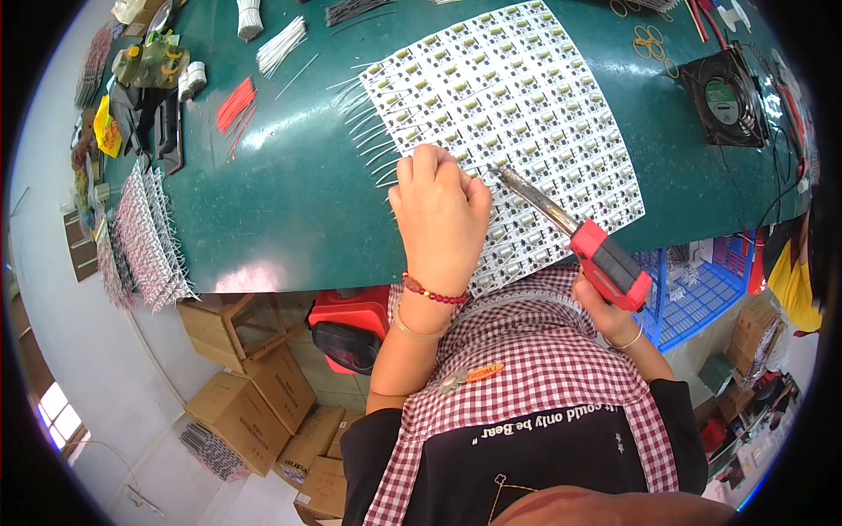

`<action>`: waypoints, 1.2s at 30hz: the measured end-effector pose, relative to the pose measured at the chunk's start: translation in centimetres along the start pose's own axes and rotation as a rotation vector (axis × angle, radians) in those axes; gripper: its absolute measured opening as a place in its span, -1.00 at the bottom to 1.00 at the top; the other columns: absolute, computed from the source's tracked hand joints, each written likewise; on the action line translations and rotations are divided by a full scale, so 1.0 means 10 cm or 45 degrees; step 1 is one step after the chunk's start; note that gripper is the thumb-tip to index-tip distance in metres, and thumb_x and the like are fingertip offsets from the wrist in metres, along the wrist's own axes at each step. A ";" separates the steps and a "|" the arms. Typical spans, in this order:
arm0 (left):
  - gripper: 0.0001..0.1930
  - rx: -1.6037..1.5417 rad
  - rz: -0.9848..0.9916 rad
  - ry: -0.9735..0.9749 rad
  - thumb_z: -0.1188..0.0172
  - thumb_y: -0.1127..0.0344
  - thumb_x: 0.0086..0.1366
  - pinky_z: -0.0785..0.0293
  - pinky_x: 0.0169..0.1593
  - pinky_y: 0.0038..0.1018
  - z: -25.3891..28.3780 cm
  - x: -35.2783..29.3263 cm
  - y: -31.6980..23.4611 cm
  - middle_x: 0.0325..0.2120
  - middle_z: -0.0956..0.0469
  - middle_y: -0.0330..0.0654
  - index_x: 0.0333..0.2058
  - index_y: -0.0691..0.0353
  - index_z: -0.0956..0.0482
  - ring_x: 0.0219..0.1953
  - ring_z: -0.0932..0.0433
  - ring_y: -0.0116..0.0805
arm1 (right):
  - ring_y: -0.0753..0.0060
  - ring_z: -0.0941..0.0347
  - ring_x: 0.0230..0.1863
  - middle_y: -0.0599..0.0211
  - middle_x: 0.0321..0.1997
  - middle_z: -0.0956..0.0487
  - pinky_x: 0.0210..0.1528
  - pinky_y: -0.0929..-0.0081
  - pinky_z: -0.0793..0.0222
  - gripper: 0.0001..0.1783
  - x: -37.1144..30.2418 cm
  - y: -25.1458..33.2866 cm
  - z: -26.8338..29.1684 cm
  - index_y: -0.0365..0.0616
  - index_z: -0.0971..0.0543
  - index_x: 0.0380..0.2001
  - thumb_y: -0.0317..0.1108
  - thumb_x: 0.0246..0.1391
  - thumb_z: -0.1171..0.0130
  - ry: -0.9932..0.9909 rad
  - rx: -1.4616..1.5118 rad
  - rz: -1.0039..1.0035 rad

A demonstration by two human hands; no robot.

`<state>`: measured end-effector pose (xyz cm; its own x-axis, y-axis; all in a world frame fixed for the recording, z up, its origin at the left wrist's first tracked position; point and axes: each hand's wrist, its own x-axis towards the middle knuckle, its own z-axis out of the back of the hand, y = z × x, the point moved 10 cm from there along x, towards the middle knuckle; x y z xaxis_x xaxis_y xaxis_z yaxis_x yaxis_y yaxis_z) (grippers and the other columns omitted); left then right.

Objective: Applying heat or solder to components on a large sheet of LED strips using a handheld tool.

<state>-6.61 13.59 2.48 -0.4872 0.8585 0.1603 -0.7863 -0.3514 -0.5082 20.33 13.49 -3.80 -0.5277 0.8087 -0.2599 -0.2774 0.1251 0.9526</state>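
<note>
A large white panel of circuit boards (pixel 517 96), set with rows of small components, lies on the green table in front of me. Thin white wires (pixel 373 145) stick out past its left edge. Over the panel's lower left part, my left hand (pixel 441 206) is closed in a pinch; whatever lies between its fingertips is hidden. My right hand (pixel 598 307) grips a red and black soldering gun (pixel 610 263) by its handle at the table's near edge. Its metal tip points up and left onto the panel, just right of my left fingers.
Red wires (pixel 234 103) and white wires (pixel 282 46) lie loose at the left. A black fan (pixel 724 98) stands at the right, near rubber bands (pixel 647 42). Finished-looking stacked panels (pixel 149 237) sit at the left edge. A blue plastic crate (pixel 697 298) is below the table's right side.
</note>
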 end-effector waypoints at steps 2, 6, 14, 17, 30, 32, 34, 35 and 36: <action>-0.87 0.003 0.006 -0.004 -0.28 0.47 0.03 -0.41 -0.15 -0.21 0.01 0.01 -0.01 -0.27 -0.51 -0.15 -0.59 0.26 -0.49 -0.19 -0.46 -0.10 | 0.41 -0.47 -0.47 0.26 -0.36 -0.54 -0.42 0.48 -0.35 -0.73 0.00 0.03 0.00 -0.25 -0.62 -0.20 -0.50 -0.04 -0.34 -0.032 0.032 -0.002; -0.92 -0.002 0.003 0.044 -0.26 0.45 0.05 -0.36 -0.16 -0.20 -0.01 0.01 0.01 -0.24 -0.48 -0.15 -0.49 0.28 -0.54 -0.16 -0.43 -0.12 | 0.41 -0.49 -0.43 0.26 -0.34 -0.55 -0.39 0.48 -0.37 -0.73 -0.03 -0.03 0.03 -0.25 -0.61 -0.19 -0.49 -0.03 -0.33 -0.060 0.103 -0.049; -0.87 0.089 0.028 0.072 -0.27 0.45 0.03 -0.39 -0.19 -0.22 0.00 0.05 0.00 -0.29 -0.50 -0.20 -0.60 0.26 -0.49 -0.20 -0.46 -0.14 | 0.48 -0.44 -0.47 0.29 -0.36 -0.53 -0.43 0.49 -0.32 -0.74 0.01 -0.04 -0.01 -0.26 -0.60 -0.21 -0.50 -0.03 -0.34 0.006 0.034 -0.033; -0.88 0.129 0.011 0.079 -0.26 0.46 0.03 -0.39 -0.22 -0.20 -0.01 0.07 -0.03 -0.30 -0.50 -0.19 -0.60 0.26 -0.49 -0.21 -0.46 -0.13 | 0.50 -0.42 -0.50 0.31 -0.38 -0.53 -0.45 0.50 -0.30 -0.74 0.02 -0.01 -0.01 -0.27 -0.60 -0.21 -0.51 -0.04 -0.34 0.001 -0.014 0.010; -0.91 0.245 -0.002 0.186 -0.22 0.42 0.08 -0.42 -0.28 -0.17 -0.04 0.12 -0.07 -0.28 -0.52 -0.14 -0.54 0.32 -0.59 -0.21 -0.49 -0.08 | 0.45 -0.46 -0.47 0.28 -0.34 -0.54 -0.41 0.49 -0.36 -0.73 -0.04 -0.10 0.05 -0.26 -0.61 -0.21 -0.49 -0.04 -0.34 -0.014 0.037 -0.027; -0.90 0.255 0.009 0.197 -0.22 0.42 0.08 -0.42 -0.27 -0.17 -0.04 0.12 -0.06 -0.28 -0.52 -0.14 -0.55 0.32 -0.59 -0.21 -0.49 -0.08 | 0.45 -0.47 -0.46 0.28 -0.33 -0.55 -0.40 0.48 -0.36 -0.73 -0.03 -0.09 0.05 -0.25 -0.61 -0.20 -0.49 -0.04 -0.34 -0.002 0.044 -0.043; -0.90 0.271 0.009 0.204 -0.23 0.42 0.08 -0.42 -0.27 -0.17 -0.05 0.13 -0.06 -0.29 -0.51 -0.14 -0.55 0.32 -0.59 -0.21 -0.49 -0.09 | 0.45 -0.48 -0.45 0.27 -0.33 -0.55 -0.38 0.48 -0.37 -0.72 -0.02 -0.09 0.06 -0.25 -0.61 -0.20 -0.49 -0.04 -0.34 0.001 0.055 -0.054; -0.90 0.272 0.008 0.201 -0.23 0.42 0.07 -0.42 -0.27 -0.17 -0.05 0.13 -0.07 -0.29 -0.51 -0.14 -0.55 0.32 -0.58 -0.21 -0.49 -0.09 | 0.45 -0.48 -0.45 0.28 -0.33 -0.55 -0.38 0.48 -0.37 -0.72 -0.02 -0.08 0.07 -0.25 -0.61 -0.20 -0.49 -0.04 -0.34 -0.002 0.067 -0.054; -0.90 0.272 0.008 0.196 -0.23 0.42 0.07 -0.42 -0.27 -0.17 -0.05 0.13 -0.06 -0.29 -0.51 -0.14 -0.56 0.32 -0.58 -0.21 -0.49 -0.09 | 0.45 -0.48 -0.45 0.29 -0.34 -0.55 -0.38 0.48 -0.37 -0.73 -0.01 -0.06 0.07 -0.25 -0.61 -0.20 -0.49 -0.04 -0.34 -0.003 0.077 -0.052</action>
<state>-6.56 15.15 2.59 -0.4417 0.8970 0.0191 -0.8538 -0.4137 -0.3160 21.10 13.72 -4.23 -0.5151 0.8035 -0.2984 -0.2496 0.1924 0.9490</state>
